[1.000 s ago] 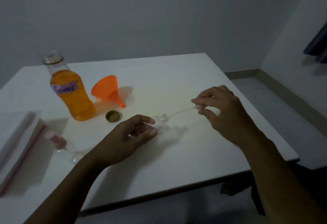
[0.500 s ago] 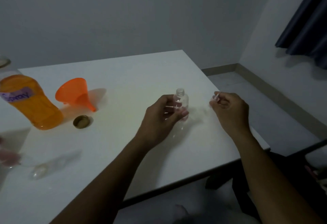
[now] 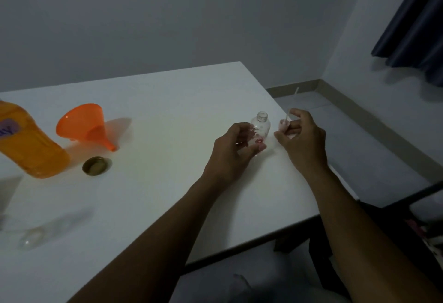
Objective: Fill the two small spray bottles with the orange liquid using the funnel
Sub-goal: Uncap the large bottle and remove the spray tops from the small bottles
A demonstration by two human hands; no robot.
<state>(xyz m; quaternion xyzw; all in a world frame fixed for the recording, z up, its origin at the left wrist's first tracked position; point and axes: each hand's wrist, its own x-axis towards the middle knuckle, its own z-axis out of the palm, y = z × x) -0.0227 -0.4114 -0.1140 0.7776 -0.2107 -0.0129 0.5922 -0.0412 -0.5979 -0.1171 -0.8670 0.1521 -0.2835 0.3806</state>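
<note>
Near edge, far left of the left-hand fingers: second small spray bottle (image 3: 32,239) lying on its side on the white surface (image 3: 155,207), clear, blurred, well apart from both hands; farther in, left hand (image 3: 233,150) with fingers (image 3: 260,147) clamped on the upright small spray bottle (image 3: 260,128), thumb low on its front, neck open and uncapped, red flower print on the clear wall, no orange liquid visible inside; just right of that bottle, right hand (image 3: 303,138) with fingers closed on the pink spray cap (image 3: 284,125), thin dip tube (image 3: 287,114) sticking up above the fingers, cap close beside the bottle, not on it; well left of the left-hand fingers, gold lid (image 3: 94,165) lying flat, underside up; beyond the lid, orange funnel (image 3: 82,123) on its side, spout toward the lid; left of funnel and lid, large bottle of orange liquid (image 3: 28,144) cut by the frame edge, purple label partly seen; farthest back right, dark curtain (image 3: 417,22) against the wall.
</note>
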